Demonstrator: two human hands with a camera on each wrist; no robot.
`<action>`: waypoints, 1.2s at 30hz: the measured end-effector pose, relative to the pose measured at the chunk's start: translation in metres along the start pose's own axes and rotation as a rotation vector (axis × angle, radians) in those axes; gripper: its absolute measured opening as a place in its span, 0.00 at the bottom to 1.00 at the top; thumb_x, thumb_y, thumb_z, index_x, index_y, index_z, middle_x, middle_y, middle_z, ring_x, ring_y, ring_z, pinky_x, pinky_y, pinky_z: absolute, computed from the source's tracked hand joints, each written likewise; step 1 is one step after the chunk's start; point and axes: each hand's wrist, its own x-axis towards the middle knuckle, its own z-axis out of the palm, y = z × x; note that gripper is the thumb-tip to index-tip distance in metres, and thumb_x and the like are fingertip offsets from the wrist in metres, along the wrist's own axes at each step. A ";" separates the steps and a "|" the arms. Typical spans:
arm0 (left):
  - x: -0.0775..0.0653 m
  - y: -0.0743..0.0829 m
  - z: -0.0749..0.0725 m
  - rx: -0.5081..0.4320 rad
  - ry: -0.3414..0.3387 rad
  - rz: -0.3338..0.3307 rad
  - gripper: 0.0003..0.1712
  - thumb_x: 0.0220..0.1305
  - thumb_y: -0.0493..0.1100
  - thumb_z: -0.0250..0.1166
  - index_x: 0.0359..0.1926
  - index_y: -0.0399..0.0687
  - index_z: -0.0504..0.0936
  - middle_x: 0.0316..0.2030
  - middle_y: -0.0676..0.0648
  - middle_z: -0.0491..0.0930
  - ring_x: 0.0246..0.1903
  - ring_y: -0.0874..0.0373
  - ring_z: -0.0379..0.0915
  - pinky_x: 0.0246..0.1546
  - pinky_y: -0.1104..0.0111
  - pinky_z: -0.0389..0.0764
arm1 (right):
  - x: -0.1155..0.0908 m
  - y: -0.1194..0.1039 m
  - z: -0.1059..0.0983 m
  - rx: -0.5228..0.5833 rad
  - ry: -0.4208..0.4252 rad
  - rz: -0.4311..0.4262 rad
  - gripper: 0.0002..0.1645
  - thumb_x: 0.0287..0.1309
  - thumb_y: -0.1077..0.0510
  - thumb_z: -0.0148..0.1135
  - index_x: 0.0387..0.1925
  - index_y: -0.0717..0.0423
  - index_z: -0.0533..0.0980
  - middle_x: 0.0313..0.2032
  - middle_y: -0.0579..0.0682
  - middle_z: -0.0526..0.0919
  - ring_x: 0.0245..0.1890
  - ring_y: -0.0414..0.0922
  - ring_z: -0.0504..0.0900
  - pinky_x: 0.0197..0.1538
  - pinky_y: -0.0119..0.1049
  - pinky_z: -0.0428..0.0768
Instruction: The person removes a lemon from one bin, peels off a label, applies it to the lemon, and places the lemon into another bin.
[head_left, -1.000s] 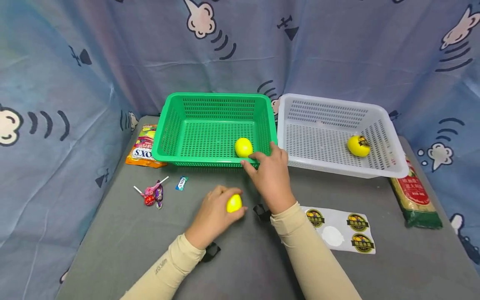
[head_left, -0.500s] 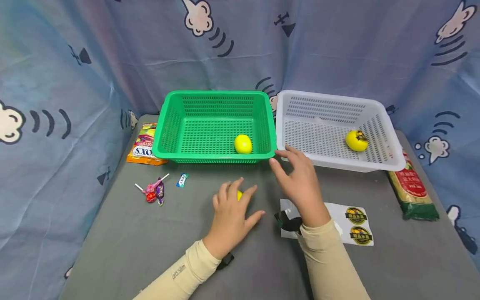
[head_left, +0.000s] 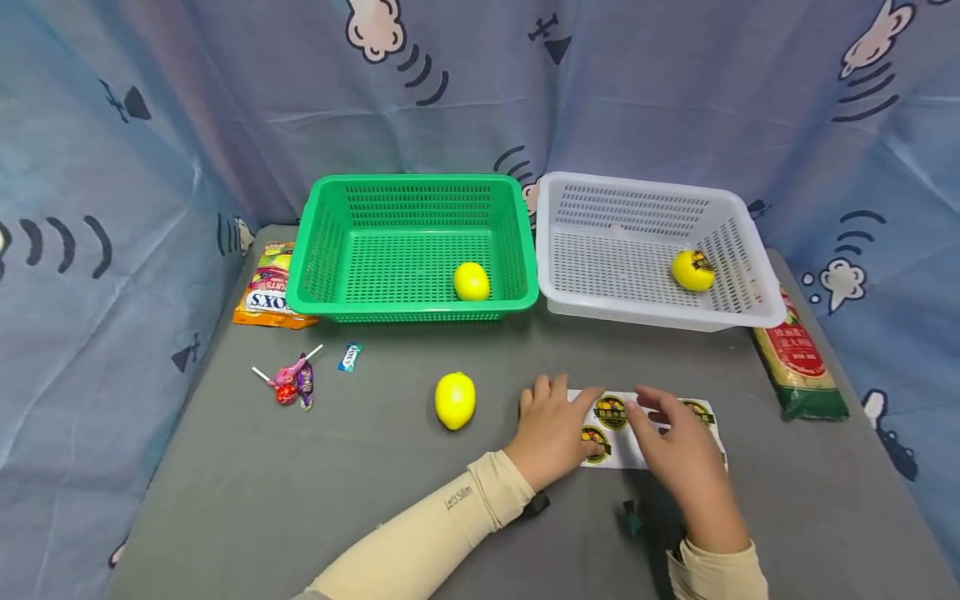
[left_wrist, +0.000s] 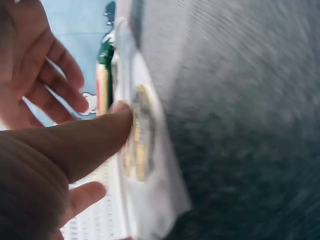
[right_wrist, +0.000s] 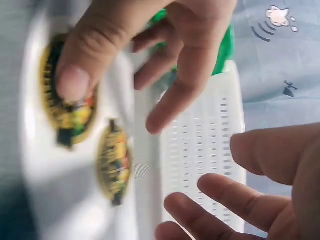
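Note:
In the head view, my left hand (head_left: 551, 433) spreads over the left end of a white sheet of round fruit stickers (head_left: 628, 457). Its thumb overlaps a sticker (right_wrist: 119, 165) area in the right wrist view. My right hand (head_left: 682, 458) hovers above the sheet's right half, fingers loosely bent and apart, with nothing between them. A yellow lemon (head_left: 455, 401) lies on the table to the left of both hands. Another lemon (head_left: 471, 282) rests in the green basket (head_left: 412, 312), and a lemon with a sticker (head_left: 692, 272) is inside the white basket (head_left: 637, 310).
At the left are two lollipops (head_left: 286, 393), a purple-wrapped candy (head_left: 305, 382), a small blue candy (head_left: 349, 357) and an orange candy bag (head_left: 268, 292). A red and green food packet (head_left: 801, 362) lies beside the white basket. A patterned curtain (head_left: 465, 83) stands behind.
My left hand has let go of the lemon, leaving it on the table, and moved right to the sticker sheet. My right hand has drawn back from the baskets to the sheet.

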 end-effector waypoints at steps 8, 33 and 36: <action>0.002 -0.015 0.001 -0.233 0.009 0.003 0.36 0.55 0.50 0.84 0.65 0.59 0.82 0.40 0.53 0.72 0.39 0.58 0.63 0.39 0.70 0.64 | -0.004 0.010 0.013 0.024 0.007 -0.044 0.32 0.78 0.44 0.59 0.68 0.62 0.76 0.56 0.63 0.84 0.52 0.60 0.84 0.48 0.53 0.82; -0.009 -0.044 -0.011 -1.032 0.066 -0.120 0.24 0.56 0.35 0.82 0.55 0.50 0.90 0.54 0.53 0.85 0.59 0.59 0.76 0.62 0.65 0.75 | -0.011 -0.005 0.027 0.137 0.032 -0.001 0.15 0.72 0.49 0.69 0.43 0.58 0.86 0.31 0.45 0.83 0.33 0.41 0.77 0.38 0.35 0.74; -0.012 -0.042 -0.013 -0.833 0.101 -0.073 0.29 0.56 0.40 0.84 0.59 0.52 0.88 0.62 0.49 0.78 0.62 0.53 0.74 0.61 0.64 0.76 | -0.010 -0.001 0.025 0.146 0.049 0.027 0.16 0.73 0.49 0.67 0.46 0.60 0.87 0.34 0.46 0.86 0.34 0.40 0.78 0.39 0.34 0.75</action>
